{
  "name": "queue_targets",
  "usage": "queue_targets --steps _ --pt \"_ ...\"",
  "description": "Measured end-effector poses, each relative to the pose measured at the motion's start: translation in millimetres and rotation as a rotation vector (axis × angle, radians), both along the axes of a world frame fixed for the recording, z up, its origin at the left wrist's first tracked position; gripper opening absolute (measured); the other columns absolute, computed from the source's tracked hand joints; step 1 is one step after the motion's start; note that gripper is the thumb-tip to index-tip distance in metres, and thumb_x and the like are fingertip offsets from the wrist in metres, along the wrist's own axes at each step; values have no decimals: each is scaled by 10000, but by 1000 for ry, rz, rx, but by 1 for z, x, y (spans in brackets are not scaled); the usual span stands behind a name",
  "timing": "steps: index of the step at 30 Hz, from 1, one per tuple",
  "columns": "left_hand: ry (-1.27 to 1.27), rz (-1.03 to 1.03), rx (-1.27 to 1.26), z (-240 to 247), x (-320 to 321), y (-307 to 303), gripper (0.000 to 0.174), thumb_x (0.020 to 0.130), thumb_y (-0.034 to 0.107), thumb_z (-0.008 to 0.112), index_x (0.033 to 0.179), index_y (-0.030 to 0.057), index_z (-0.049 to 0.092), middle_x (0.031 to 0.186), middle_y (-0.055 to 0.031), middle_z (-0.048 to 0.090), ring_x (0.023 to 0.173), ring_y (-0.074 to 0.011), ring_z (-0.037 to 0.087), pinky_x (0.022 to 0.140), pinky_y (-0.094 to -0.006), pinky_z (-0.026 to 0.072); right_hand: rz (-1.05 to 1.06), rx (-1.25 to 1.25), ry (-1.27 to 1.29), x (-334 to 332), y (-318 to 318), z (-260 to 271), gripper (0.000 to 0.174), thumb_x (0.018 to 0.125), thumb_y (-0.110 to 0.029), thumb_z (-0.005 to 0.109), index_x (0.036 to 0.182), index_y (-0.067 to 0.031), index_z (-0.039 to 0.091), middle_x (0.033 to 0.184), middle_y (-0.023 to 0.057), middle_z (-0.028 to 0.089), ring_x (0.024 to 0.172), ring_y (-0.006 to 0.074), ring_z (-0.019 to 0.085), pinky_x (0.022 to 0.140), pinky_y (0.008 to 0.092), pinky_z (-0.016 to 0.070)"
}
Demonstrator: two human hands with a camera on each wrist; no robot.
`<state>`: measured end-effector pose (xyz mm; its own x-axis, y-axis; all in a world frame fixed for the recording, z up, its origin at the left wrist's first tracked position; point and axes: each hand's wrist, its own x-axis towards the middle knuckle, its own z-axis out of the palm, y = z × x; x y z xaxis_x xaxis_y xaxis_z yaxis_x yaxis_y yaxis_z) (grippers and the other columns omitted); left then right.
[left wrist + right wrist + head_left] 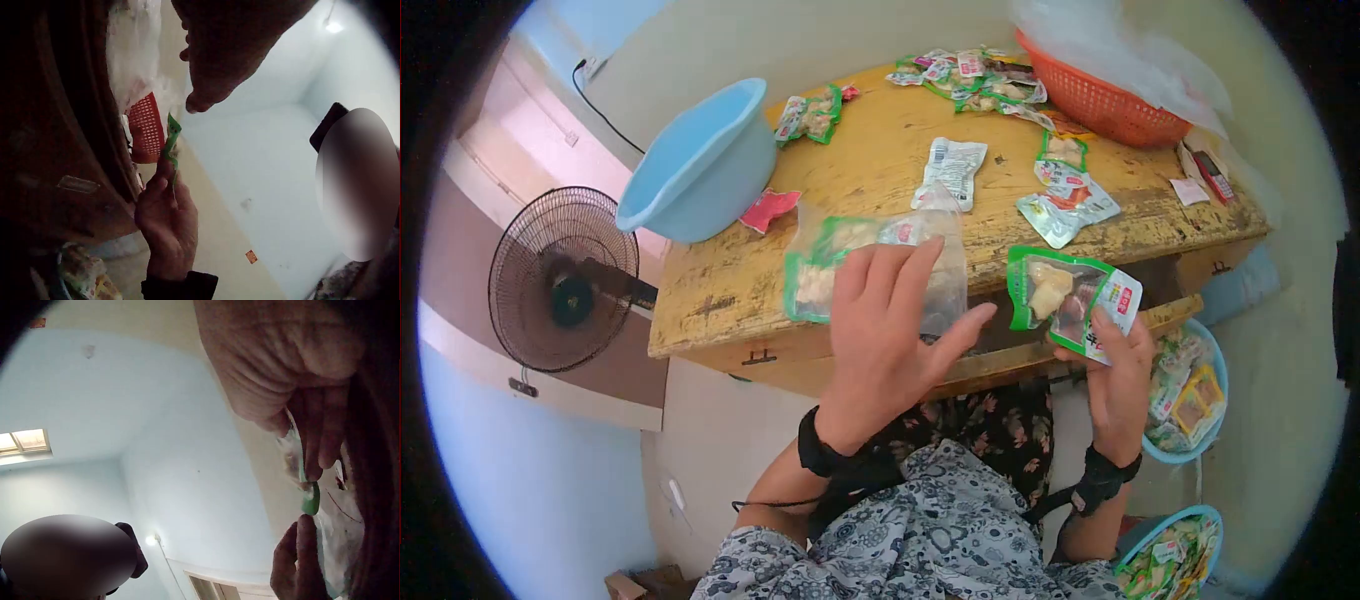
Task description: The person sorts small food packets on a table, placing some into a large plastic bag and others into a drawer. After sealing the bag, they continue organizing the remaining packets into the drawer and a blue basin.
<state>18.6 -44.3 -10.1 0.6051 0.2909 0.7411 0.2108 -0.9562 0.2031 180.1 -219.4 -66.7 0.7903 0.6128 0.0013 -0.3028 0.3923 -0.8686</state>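
My right hand [1122, 385] pinches a green-edged snack packet [1052, 292] at its lower right corner, thumb on the front face. Through its clear window, pale and brown pieces show. Fingers spread, my left hand [885, 325] is over a large clear plastic bag [948, 275] on the table, its thumb pointing toward the packet. Inside that bag lie more green-edged packets [812, 285]. The left wrist view shows the held packet [172, 140] edge-on above the right hand's fingers; in the right wrist view, the left fingertips [306, 528] come close to its green edge.
On the worn yellow table [870, 130] lie a silver pouch [951, 172], a white-and-orange pouch [1065, 208] and a packet pile [980, 80]. A blue basin [700, 165] stands left, a red basket [1100, 100] back right. Packet-filled tubs [1222, 350] stand below right; a fan [565, 285] is left.
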Motion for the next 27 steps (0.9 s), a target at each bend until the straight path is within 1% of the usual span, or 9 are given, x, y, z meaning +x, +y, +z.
queue_targets --steps 2,5,8,11,14,17,20,23,27 --pt "9 32 -13 -2 6 1 554 740 235 880 1202 29 654 975 -115 614 950 -329 561 841 -452 463 29 37 0 -1 10 6 282 1024 -117 594 1261 35 617 1137 136 732 926 239 751 703 363 661" --pt "109 78 -49 -3 9 5 480 741 229 864 1129 36 655 949 -129 591 928 -336 546 811 -460 448 53 5 -33 0 18 10 286 1031 -123 586 1269 33 617 1143 139 735 932 239 753 703 356 658" --pt "119 82 0 -12 13 10 318 758 165 826 997 46 654 899 -125 590 882 -332 554 754 -448 449 73 -17 -62 1 27 6 281 1030 -119 587 1265 33 617 1148 140 736 950 233 750 710 356 658" --pt "97 25 -25 -25 14 19 188 773 78 776 906 53 645 821 -110 595 813 -320 565 689 -427 449 75 -71 -119 1 34 4 281 1031 -120 585 1262 36 617 1141 138 739 947 228 749 709 354 658" --pt "-66 -71 -117 -24 15 20 142 780 12 741 863 55 634 753 -92 590 733 -297 563 637 -404 440 68 -85 -124 -1 35 9 280 1033 -121 579 1263 35 616 1146 139 735 955 228 747 712 353 657" --pt "-147 -133 -217 -19 11 17 149 784 -17 731 870 53 632 754 -97 595 709 -294 559 632 -395 436 110 -43 -111 -2 40 16 282 1034 -120 575 1267 34 613 1155 139 729 956 229 745 717 359 658" --pt "-184 -162 -240 -9 8 14 145 793 -24 727 874 49 631 764 -96 597 700 -290 555 632 -390 435 195 -47 -138 -3 51 29 285 1028 -109 577 1272 34 608 1164 137 722 962 226 741 713 366 661" --pt "-251 -175 -224 -5 8 11 157 792 -27 729 895 44 634 775 -96 604 714 -293 565 631 -399 438 256 -28 -138 -3 69 32 286 1019 -100 586 1272 33 606 1156 129 721 973 221 735 723 375 663" --pt "-281 -183 -205 -8 11 15 179 787 -26 732 922 41 636 791 -105 612 729 -307 582 634 -410 448 336 -64 -110 -7 88 34 290 1006 -85 598 1273 27 605 1155 113 719 993 194 722 775 347 641"
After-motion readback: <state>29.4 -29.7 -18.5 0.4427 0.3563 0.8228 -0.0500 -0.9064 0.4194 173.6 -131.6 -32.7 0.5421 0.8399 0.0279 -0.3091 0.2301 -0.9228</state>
